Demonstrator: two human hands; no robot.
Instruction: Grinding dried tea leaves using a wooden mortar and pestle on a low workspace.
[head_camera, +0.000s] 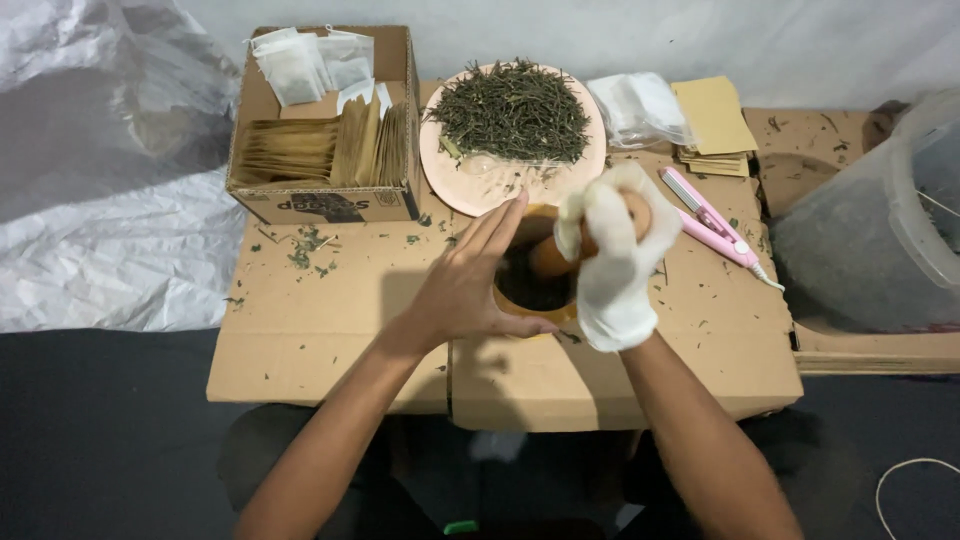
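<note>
A wooden mortar (528, 300) sits on a flattened cardboard box (330, 330) in front of me. My bare left hand (470, 280) rests against the mortar's left side, fingers straight and together. My right hand (612, 262), in a white glove, is closed around a wooden pestle (552, 256) whose lower end dips into the mortar. Just beyond them lies a pink plate (480, 185) heaped with dried green herb (512, 110).
An open cardboard box (320, 205) at back left holds brown envelopes and white sachets. A pink hand sealer (712, 222), a stack of tan envelopes (712, 122) and white bags (640, 105) lie at the right. A large clear plastic tub (880, 230) stands far right. Herb crumbs litter the cardboard.
</note>
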